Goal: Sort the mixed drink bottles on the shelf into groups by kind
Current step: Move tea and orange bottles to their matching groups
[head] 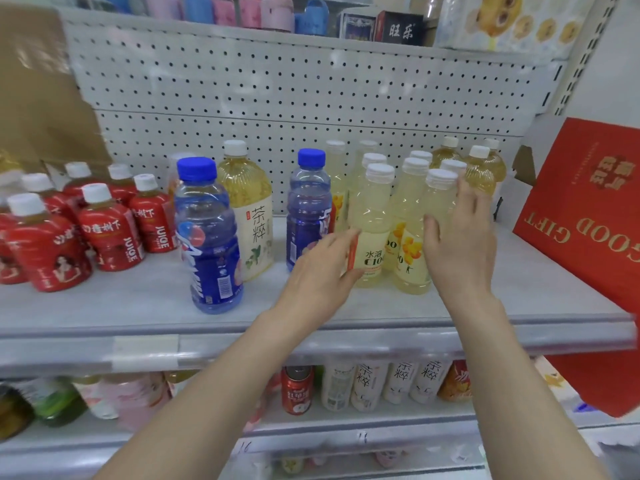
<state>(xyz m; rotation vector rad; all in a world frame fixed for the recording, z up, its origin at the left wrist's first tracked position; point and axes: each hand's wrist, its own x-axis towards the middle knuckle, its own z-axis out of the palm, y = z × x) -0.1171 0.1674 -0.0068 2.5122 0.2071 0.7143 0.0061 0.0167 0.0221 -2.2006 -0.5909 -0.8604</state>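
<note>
Currently the cluster of pale-yellow clear plastic bottles with translucent caps (372,220) stands upright on the grey metal shelf (138,303), right of centre, reaching from mid-depth toward the rear edge. Long axis of every bottle: vertical.

The cluster lies directly between the two hands. The left hand (320,271) is at its front-left side, fingers (346,242) straight and close together, tips touching the label of the front-left bottle. The right hand (459,247) is at its right side, fingers (469,199) straight and pointing up along the front-right bottle, thumb spread across its front. Neither hand curls round a bottle; both are flat and hold nothing.

Judgement: the step in hand is squaring up this group by pressure from both sides. The bottles are tall with narrow bases, so a push low on the body should slide them, while a push near the caps could tip them.

Just left of the left hand stands a blue-tinted clear bottle with a blue cap (308,209); whether it touches the cluster cannot be told. Further left stand an amber tea bottle with a cream label (247,209) and a second blue-capped bottle (209,237) nearer the front edge. Similar amber bottles with white caps (479,171) stand at the rear right corner, so the tea bottle appears out of its group; the left hand is nearer to it. Red-labelled juice bottles (107,233) occupy the left end. A red cardboard gift box (585,209) leans at the right end.
</note>
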